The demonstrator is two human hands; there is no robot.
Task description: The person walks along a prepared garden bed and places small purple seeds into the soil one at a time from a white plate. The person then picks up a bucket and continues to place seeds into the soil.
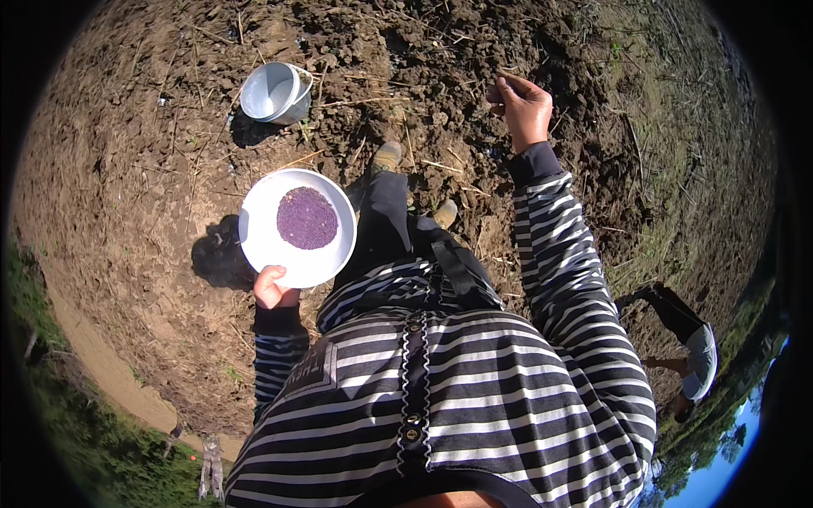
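My left hand point(276, 289) grips the near rim of a round white bowl point(257, 222), thumb on the inside. Small purple granules, perhaps coated seeds, form a round heap point(308, 218) in the bowl. Out to the right, my right hand point(522, 109) is held over dark, cloddy soil point(457, 82) with its fingers bent and the thumb near them. Whether anything is between those fingers cannot be told. Beyond the bowl, a white plastic bucket point(295, 113) with a handle stands tilted in view on the ground, pale granular material inside it.
My shoes point(387, 157) stand on rough soil strewn with dry stalks point(441, 167). Another person point(698, 359) bends over the field at the right. Weedy, straw-covered ground point(667, 140) lies along the right side, and green vegetation point(120, 444) borders the lower left.
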